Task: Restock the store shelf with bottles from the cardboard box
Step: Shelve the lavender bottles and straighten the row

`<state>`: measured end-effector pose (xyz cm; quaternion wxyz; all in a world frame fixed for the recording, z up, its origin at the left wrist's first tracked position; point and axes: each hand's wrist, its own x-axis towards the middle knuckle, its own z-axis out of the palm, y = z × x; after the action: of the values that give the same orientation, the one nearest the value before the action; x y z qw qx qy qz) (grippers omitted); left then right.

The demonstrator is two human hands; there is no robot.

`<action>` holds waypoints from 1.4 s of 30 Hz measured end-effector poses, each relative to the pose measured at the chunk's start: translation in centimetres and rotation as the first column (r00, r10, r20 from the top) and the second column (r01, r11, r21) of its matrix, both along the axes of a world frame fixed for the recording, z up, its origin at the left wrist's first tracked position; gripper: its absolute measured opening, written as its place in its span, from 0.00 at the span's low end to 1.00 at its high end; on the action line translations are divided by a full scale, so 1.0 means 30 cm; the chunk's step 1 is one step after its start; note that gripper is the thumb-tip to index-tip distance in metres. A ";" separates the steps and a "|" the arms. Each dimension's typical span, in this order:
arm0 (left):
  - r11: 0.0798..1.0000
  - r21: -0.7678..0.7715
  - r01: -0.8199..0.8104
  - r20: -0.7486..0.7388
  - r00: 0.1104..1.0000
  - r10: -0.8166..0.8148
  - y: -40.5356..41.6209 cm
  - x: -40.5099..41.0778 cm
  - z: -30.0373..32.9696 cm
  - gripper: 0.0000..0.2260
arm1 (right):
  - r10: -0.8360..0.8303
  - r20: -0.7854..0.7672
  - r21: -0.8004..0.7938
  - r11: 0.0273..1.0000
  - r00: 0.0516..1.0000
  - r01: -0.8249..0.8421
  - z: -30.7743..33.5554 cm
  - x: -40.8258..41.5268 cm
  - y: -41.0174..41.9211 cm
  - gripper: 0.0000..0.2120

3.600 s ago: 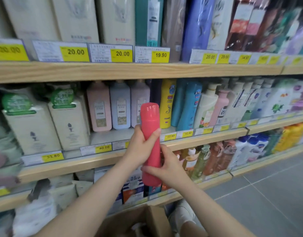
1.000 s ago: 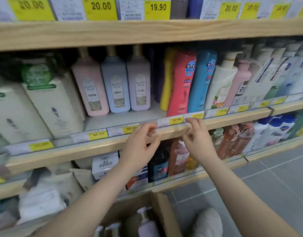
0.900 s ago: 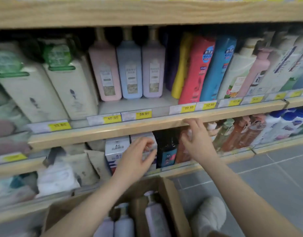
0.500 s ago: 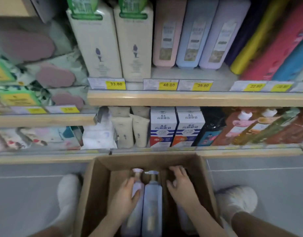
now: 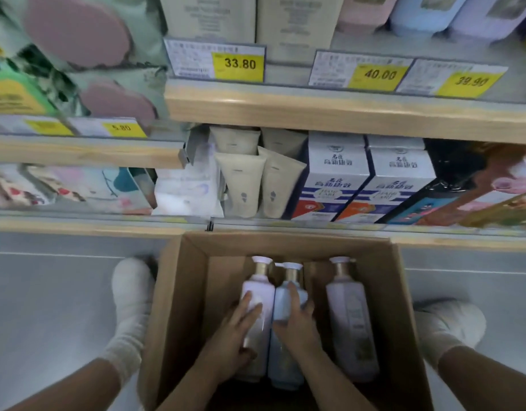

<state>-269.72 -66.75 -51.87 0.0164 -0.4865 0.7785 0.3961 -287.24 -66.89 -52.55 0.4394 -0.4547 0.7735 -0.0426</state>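
An open cardboard box (image 5: 178, 292) stands on the floor between my feet, below the shelf. Three pump bottles stand in it. My left hand (image 5: 229, 333) grips the lilac bottle (image 5: 257, 292) on the left. My right hand (image 5: 296, 320) grips the pale blue bottle (image 5: 285, 301) beside it. A second lilac bottle (image 5: 349, 318) stands apart at the right of the box, untouched. The lower parts of both held bottles are hidden by my hands.
The bottom shelf (image 5: 285, 226) holds beige tubes (image 5: 244, 182), white-and-blue cartons (image 5: 336, 179) and dark bottles at the right. The shelf above (image 5: 315, 111) carries yellow price tags and pastel bottles (image 5: 427, 13). My feet in white socks (image 5: 131, 295) flank the box on grey floor.
After setting the red bottle on the shelf, both hands dropped into the box. My right hand shifted from the box's right side onto the blue bottle, and my left closed on the lilac one.
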 end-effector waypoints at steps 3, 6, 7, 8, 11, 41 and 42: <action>1.000 0.001 -0.001 -0.036 0.999 0.001 -0.008 0.017 -0.014 0.40 | -0.068 -0.001 0.019 0.998 0.998 0.068 -0.015 0.015 -0.033 0.42; 1.000 0.006 0.002 -0.041 0.999 -0.002 -0.001 0.025 -0.023 0.40 | -0.078 -0.020 -0.047 0.996 0.997 0.077 -0.010 0.003 -0.035 0.40; 1.000 -0.014 0.011 -0.028 1.000 -0.011 0.001 0.019 -0.028 0.40 | -0.086 -0.004 -0.069 0.994 0.996 0.086 -0.006 -0.008 -0.031 0.39; 0.999 -0.027 0.016 -0.013 1.000 -0.016 0.004 0.007 -0.031 0.40 | -0.098 0.016 -0.086 0.991 0.995 0.099 0.001 -0.021 -0.025 0.38; 0.999 -0.038 0.001 0.029 1.000 0.000 0.007 -0.040 -0.023 0.39 | -0.126 0.053 -0.164 0.977 0.991 0.133 0.036 -0.062 -0.007 0.37; 0.978 0.091 -0.186 -0.628 0.752 0.202 -0.250 -0.355 0.885 0.39 | 0.176 0.476 -0.698 0.672 0.862 0.249 1.092 -0.347 -0.075 0.37; 0.984 0.060 -0.170 -0.637 0.752 0.169 -0.265 -0.357 0.921 0.40 | 0.214 0.482 -0.681 0.702 0.850 0.210 1.117 -0.371 -0.084 0.35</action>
<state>-280.43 -74.70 -24.25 -0.2855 -0.3911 0.6905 0.5373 -298.35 -69.40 -19.05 0.4235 -0.5593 0.5439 -0.4604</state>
